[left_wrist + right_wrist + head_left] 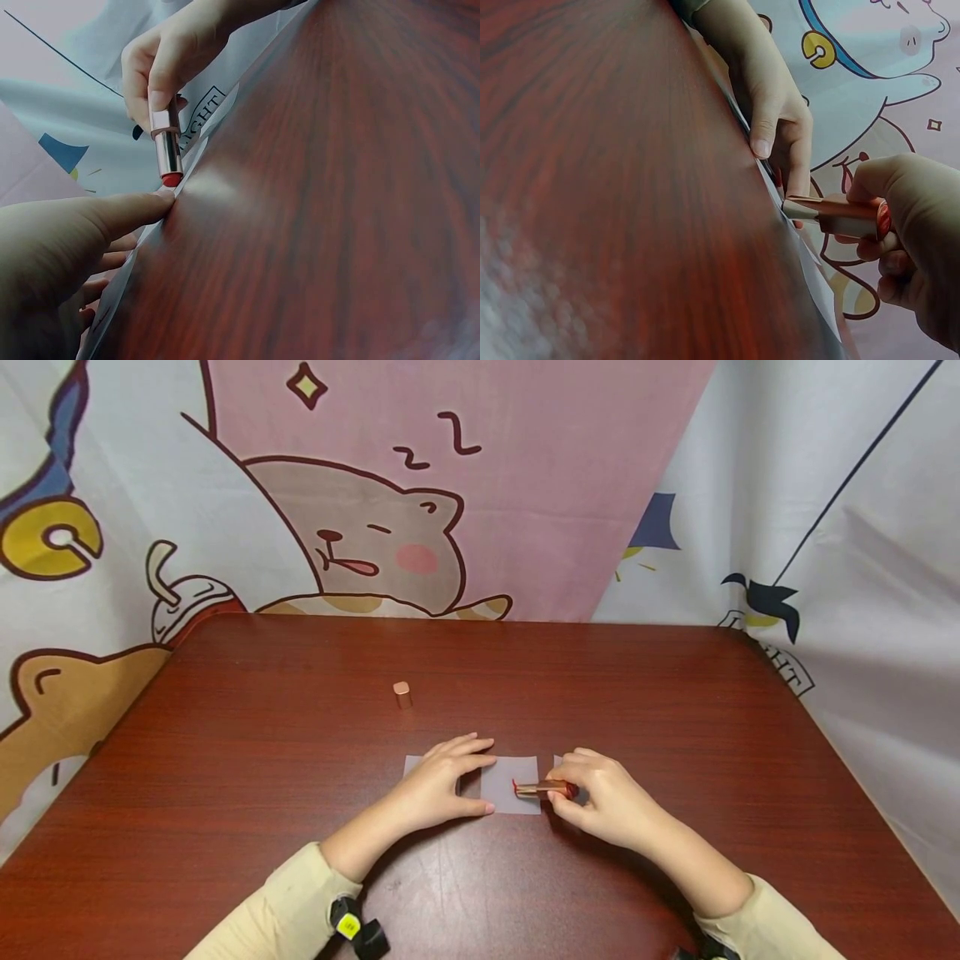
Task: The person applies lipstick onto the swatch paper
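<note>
A lipstick (pixel 542 788) in a rose-gold tube is pinched between the thumb and fingers of my right hand (pixel 606 797). Its red tip meets a white paper square (pixel 510 768), where a short red mark shows. My left hand (pixel 435 785) rests at the left side of this square, thumb and fingers spread and touching its edge. In the left wrist view the red lipstick end (pixel 172 179) is just above the left thumb. The right wrist view shows the lipstick tube (pixel 847 216) held sideways, its tip at the paper.
A rose-gold lipstick cap (pixel 402 695) stands farther back on the brown table (pixel 600 685). Other paper pieces peek out beside the left hand and under the right. A cartoon-printed curtain (pixel 540 485) hangs behind the table.
</note>
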Demonstrator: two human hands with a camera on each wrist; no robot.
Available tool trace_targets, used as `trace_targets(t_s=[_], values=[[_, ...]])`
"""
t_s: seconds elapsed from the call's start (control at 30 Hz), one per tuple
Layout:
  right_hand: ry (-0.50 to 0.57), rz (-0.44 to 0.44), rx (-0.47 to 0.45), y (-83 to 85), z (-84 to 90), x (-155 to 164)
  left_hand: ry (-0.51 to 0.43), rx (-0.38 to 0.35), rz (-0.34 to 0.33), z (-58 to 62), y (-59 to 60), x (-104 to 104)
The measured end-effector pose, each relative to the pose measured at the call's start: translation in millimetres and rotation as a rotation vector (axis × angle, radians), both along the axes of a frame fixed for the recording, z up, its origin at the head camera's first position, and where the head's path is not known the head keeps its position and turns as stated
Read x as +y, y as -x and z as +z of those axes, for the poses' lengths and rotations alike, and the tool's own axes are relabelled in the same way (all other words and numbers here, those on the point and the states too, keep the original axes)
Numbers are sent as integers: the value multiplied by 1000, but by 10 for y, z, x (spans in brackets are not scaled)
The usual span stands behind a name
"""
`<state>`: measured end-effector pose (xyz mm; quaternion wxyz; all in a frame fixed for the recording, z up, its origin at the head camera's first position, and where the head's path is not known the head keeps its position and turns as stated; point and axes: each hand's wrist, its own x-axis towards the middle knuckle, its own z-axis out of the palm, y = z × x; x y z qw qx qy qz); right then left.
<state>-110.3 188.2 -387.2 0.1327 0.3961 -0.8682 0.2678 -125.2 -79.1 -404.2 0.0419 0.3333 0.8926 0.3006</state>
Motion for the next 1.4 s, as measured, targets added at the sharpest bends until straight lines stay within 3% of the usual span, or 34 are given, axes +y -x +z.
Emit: trace_targets(t_s=[1.4], values=[[20, -30, -6, -75, 5, 34, -2, 12, -8, -37, 14, -2]])
